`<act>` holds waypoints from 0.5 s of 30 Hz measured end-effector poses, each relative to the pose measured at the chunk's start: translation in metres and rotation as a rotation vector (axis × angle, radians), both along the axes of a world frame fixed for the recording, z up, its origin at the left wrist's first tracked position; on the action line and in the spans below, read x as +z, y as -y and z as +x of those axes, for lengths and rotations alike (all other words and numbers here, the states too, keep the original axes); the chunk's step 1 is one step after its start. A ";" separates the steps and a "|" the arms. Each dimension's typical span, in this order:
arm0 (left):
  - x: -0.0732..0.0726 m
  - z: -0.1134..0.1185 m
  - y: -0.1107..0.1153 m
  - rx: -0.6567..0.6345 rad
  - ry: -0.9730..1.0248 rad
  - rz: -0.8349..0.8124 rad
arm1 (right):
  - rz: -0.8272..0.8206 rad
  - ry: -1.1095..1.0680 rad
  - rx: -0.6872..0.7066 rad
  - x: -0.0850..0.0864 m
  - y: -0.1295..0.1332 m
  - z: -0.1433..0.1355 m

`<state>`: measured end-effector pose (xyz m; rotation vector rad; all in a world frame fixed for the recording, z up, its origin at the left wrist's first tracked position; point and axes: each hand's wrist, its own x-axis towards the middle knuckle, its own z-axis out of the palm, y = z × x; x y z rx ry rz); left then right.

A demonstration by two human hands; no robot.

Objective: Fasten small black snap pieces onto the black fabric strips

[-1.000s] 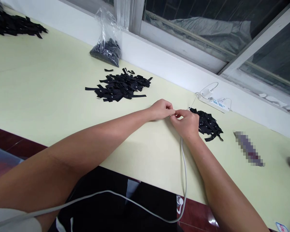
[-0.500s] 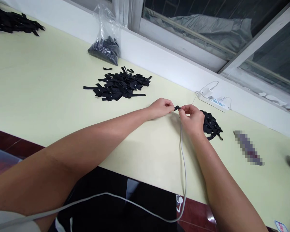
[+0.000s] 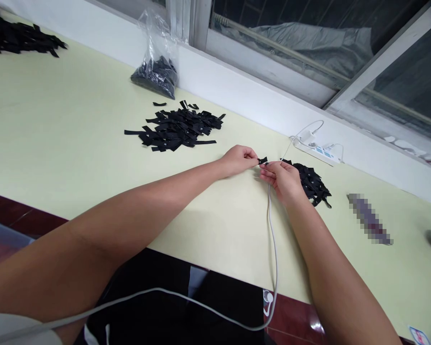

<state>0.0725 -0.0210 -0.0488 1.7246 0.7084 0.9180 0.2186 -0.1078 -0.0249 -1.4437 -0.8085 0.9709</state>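
Observation:
My left hand (image 3: 239, 159) pinches one end of a small black fabric strip (image 3: 262, 160) just above the pale yellow table (image 3: 57, 139). My right hand (image 3: 282, 179) is next to it with the fingers loosened and slightly spread, its fingertips at the strip's other end. Right behind my right hand lies a small heap of black strips (image 3: 312, 183). A larger heap of black strips (image 3: 179, 128) lies to the left of my left hand.
A clear plastic bag of dark pieces (image 3: 157, 72) leans on the white wall ledge. A white power strip (image 3: 318, 149) with cables sits by the wall. A grey cable (image 3: 273, 249) runs under my right wrist. Another black heap (image 3: 17, 37) lies far left.
My hands drew slightly apart, showing the black strip between them. My right hand then loosened its pinch and dropped a little, fingers spreading.

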 end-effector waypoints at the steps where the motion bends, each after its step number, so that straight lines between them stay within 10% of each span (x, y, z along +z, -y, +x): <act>1: 0.000 0.000 0.000 0.004 0.000 0.001 | -0.014 -0.008 0.012 0.000 0.000 0.000; 15: 0.005 -0.006 0.004 -0.020 -0.196 0.088 | -0.036 0.054 0.052 -0.004 -0.001 0.006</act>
